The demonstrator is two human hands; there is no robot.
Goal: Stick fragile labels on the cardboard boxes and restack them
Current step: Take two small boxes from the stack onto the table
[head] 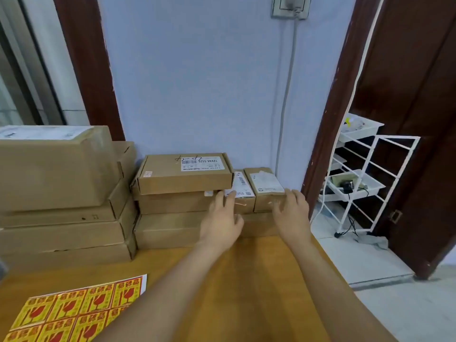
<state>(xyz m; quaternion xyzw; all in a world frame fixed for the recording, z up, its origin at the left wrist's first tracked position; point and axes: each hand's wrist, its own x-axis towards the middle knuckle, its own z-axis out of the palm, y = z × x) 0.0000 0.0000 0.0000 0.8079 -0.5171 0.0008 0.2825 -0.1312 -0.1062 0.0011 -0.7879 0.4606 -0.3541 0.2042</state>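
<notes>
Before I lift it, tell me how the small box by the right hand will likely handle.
The small box looks like rigid cardboard, so it should probably hold its shape. It appears compact, so likely light. The glossy tape on its front may feel a bit slick under the right hand. Flat-sided, it should slide rather than roll.

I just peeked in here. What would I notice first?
Two hands reach forward in the middle: the left hand and right hand touch two small boxes by the wall. Bright yellow-and-red labels lie at the bottom left on the table, and a tall box stack stands on the left.
</notes>
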